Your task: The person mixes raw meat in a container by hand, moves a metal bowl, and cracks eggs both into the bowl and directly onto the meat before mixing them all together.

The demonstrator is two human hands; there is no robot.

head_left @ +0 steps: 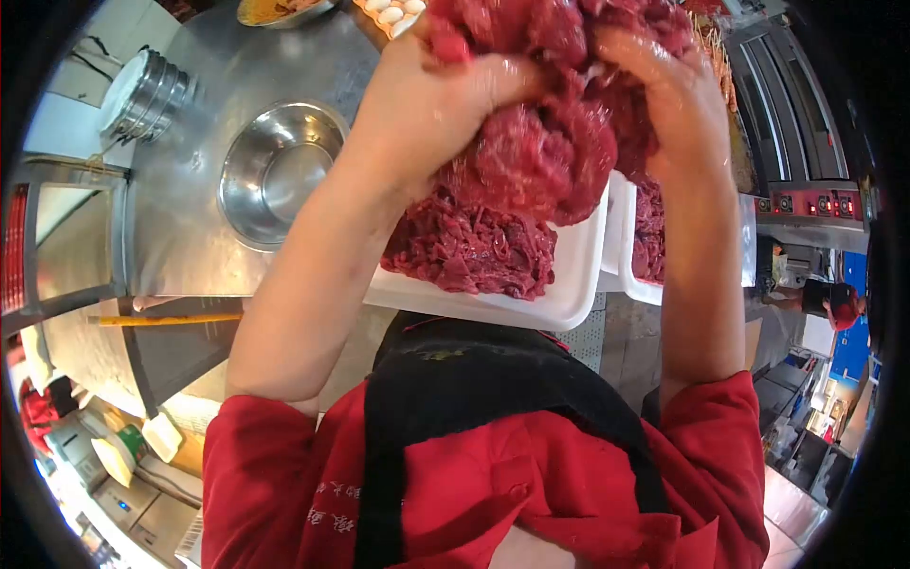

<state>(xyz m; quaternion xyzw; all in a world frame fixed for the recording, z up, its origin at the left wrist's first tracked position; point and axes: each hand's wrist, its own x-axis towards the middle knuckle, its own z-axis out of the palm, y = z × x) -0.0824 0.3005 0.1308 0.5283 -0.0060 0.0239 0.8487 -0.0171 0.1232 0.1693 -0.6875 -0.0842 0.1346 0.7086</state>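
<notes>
A big wet clump of sliced raw red meat (545,156) is lifted high in front of me, gripped from both sides. My left hand (441,109) has its fingers sunk into the clump, so the fingertips are hidden. On the other side, my right hand (678,100) is wrapped around it with fingers bent over the top. Below lies more sliced raw meat (474,251) in a white plastic tray (573,284) at the table's near edge. A second white tray (621,223) beside it also carries red meat (649,228).
A steel bowl (284,175) stands left of the tray on the metal table (180,228). Stacked metal containers (142,100) are farther left. Eggs (391,13) sit at the top edge, near a bowl of food (280,9). Another person (834,302) is at far right.
</notes>
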